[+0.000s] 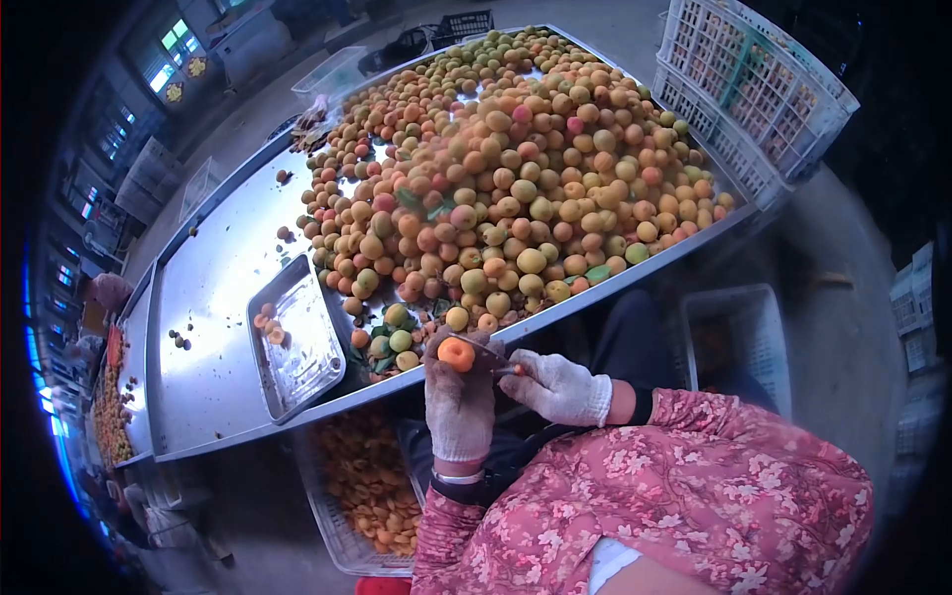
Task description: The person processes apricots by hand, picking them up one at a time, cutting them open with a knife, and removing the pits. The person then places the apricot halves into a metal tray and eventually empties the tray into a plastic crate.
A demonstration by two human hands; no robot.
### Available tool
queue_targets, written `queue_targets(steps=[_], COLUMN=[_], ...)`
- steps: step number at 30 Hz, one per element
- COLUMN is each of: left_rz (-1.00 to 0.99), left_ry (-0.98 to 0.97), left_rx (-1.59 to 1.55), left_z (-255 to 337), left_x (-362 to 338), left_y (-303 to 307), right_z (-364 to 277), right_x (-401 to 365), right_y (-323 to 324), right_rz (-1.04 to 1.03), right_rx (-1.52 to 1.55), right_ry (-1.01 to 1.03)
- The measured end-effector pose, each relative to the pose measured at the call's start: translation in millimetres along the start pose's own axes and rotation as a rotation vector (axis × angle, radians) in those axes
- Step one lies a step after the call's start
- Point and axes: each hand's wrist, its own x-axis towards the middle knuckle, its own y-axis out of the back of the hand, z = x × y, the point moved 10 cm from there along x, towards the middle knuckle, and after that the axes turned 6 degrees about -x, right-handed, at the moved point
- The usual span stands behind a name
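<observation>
My left hand (459,402), in a soiled work glove, is closed around an apricot (456,354) whose bright orange flesh shows. Close beside it, my right hand (557,385), in a whiter knit glove, grips a slim tool (511,370) with a bit of orange on it. The tool's thin metal part reaches toward the apricot; its exact kind and whether it touches the fruit cannot be made out. Just beyond both hands, a large heap of whole apricots (531,203) covers much of the metal table (208,297).
A metal tray (315,359) with a few orange pieces lies on the table, left of the heap. Below the table edge, a plastic crate (332,506) holds apricot halves. Another crate (734,327) stands at right; stacked white crates (749,84) rise behind it. People sit far left.
</observation>
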Motion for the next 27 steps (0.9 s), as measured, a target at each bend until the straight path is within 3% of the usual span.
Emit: queue_targets(steps=[11, 16, 23, 25, 27], left_rz=[0.006, 0.052, 0.089, 0.094, 0.094], left_ry=[-0.090, -0.167, -0.005, -0.089, -0.109], left_rx=[0.128, 0.415, 0.206, 0.497, 0.483], left_z=[6, 12, -6, 4, 7], left_x=[2, -3, 0, 6, 8], left_y=[1, -10, 2, 7, 7], right_z=[11, 11, 7, 13, 11], right_x=[0, -1, 4, 5, 5], right_y=[-17, -23, -19, -18, -16], right_rz=[-0.062, 0.017, 0.090, 0.083, 0.082], right_rx=[-0.044, -0.035, -0.071, -0.083, -0.113], right_ry=[-0.014, 0.011, 0.052, 0.049, 0.028])
